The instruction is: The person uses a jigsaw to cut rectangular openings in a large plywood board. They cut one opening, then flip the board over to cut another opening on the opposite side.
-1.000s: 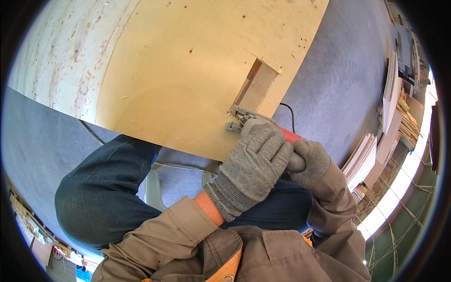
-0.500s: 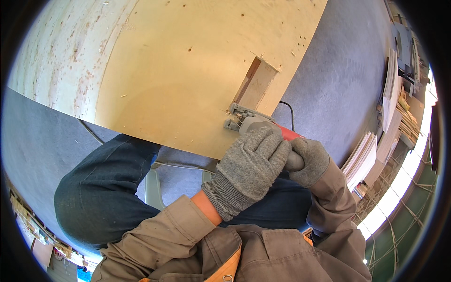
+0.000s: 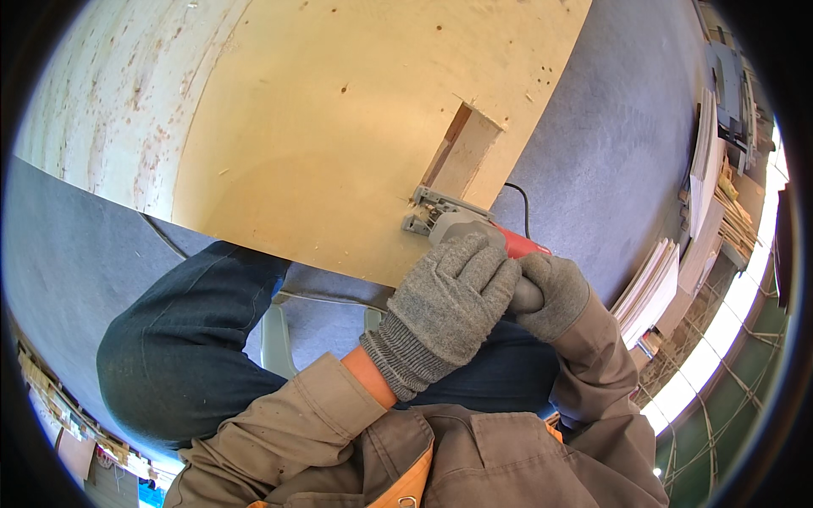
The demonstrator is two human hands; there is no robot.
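A red and grey jigsaw (image 3: 518, 243) rests with its metal shoe on the plywood panel (image 3: 296, 152), beside the near end of a long rectangular cutout (image 3: 466, 148). My left hand (image 3: 457, 296), in a grey knit glove, is wrapped over the body of the jigsaw. Gloved the same way, my right hand (image 3: 555, 292) grips its rear end, right behind the left. The fingers partly cover the tool, and the blade is hard to make out. A few wood chips lie on the panel near the shoe.
A black cord (image 3: 523, 203) curves off the panel's right edge. Whitish stained boards (image 3: 118, 110) lie at the left. My knee (image 3: 169, 356) and a pale stool-like support (image 3: 276, 339) are below the near edge. Stacked boards (image 3: 648, 279) stand along the right side.
My right hand has shifted slightly left, and the jigsaw has turned a little, showing more of its red side. The panel has barely moved.
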